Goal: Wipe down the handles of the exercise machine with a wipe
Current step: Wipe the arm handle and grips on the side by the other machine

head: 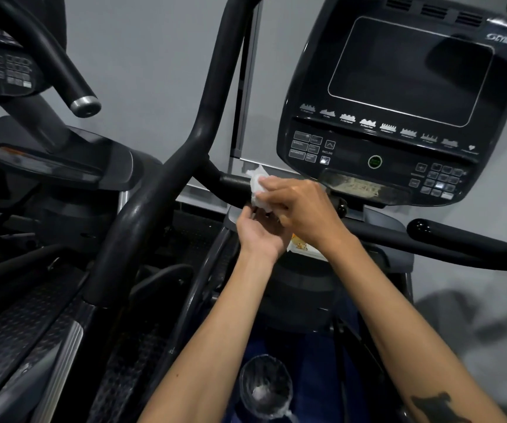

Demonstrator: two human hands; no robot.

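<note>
From the head view, we see the wipe [257, 187] bunched white and wrapped over the short fixed handle [233, 182] just left of the console [398, 96]. Our right hand [299, 206] presses it there, fingers [269, 186] curled over the cloth and gripping it against the bar. Our left hand [256, 232] comes up from below, its fingers bent toward the wipe's lower edge; whether it pinches the cloth or only touches it we cannot tell.

We judge the wipe light, limp and damp, easy to bunch, best held wrapped round the bar with the palm behind it. The handle looks rigid and smooth, so the cloth should slide along it freely.

This handle's long axis runs roughly left to right, its free end toward the tall moving arm [166, 166], which rises steeply upward.
</note>
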